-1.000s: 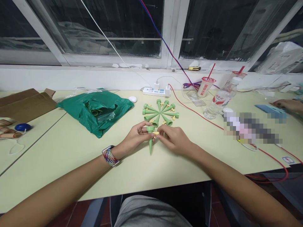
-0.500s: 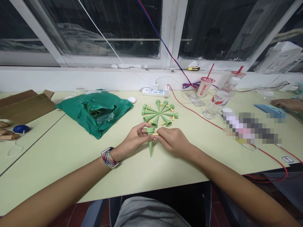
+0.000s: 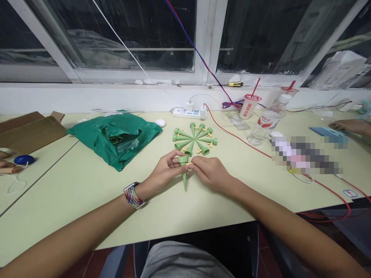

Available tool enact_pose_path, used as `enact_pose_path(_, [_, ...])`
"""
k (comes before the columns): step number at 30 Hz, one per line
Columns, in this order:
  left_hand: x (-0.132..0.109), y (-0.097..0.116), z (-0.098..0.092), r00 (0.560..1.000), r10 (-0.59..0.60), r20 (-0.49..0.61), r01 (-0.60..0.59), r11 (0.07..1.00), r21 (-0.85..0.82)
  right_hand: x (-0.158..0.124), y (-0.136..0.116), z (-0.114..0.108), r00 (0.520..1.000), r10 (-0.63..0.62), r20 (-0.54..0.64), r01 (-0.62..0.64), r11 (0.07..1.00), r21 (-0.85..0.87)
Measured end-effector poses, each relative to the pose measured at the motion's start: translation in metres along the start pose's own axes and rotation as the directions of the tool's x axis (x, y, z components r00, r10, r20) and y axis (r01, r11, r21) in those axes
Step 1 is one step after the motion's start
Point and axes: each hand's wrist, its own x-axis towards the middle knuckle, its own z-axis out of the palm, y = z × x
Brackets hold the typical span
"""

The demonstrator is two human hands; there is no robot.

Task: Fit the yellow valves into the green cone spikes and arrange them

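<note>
My left hand (image 3: 167, 168) is closed on a green plastic watering spike (image 3: 184, 178), which points tip down above the table. A small yellow valve (image 3: 189, 165) sticks out from the spike's right side. The fingers of my right hand (image 3: 209, 170) are pinched on that valve and hide most of it. Just beyond my hands, several more green spikes (image 3: 181, 145) with yellow valves lie in a ring, their tips meeting at the centre.
A torn green plastic bag (image 3: 116, 135) lies to the left, near a cardboard box (image 3: 27, 131). Behind the ring is a white power strip (image 3: 189, 112). A water bottle (image 3: 268, 121), a drink cup (image 3: 249, 106) and a red cable (image 3: 243, 142) are on the right. Another person's hand (image 3: 344, 125) rests at far right.
My right fingers have closed in slightly on the yellow valve, so less of it shows. The spike tilts a little more; the whole view has shifted slightly.
</note>
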Motion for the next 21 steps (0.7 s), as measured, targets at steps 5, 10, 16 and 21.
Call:
enact_pose_path(5, [-0.0019, 0.0042, 0.006, 0.995, 0.073, -0.068, -0.067, 0.995, 0.077, 0.0032, -0.0029, 0.0034, 0.98, 0.194, 0.051, -0.2, 0.936, 0.291])
enact_pose_path(10, [-0.0033, 0.0068, 0.0092, 0.987, 0.123, -0.108, -0.111, 0.987, 0.113, 0.0051, -0.0059, 0.0035, 0.962, 0.256, 0.092, -0.271, 0.874, 0.402])
enact_pose_path(16, [-0.0016, 0.0067, 0.0056, 0.998, 0.042, -0.05, -0.04, 0.998, 0.038, 0.0013, -0.0017, 0.0029, 0.993, 0.115, 0.016, -0.116, 0.979, 0.169])
enact_pose_path(21, [-0.0012, 0.0051, 0.006, 0.995, 0.071, -0.07, -0.068, 0.996, 0.054, 0.0037, -0.0027, 0.0036, 0.978, 0.198, 0.057, -0.206, 0.915, 0.348])
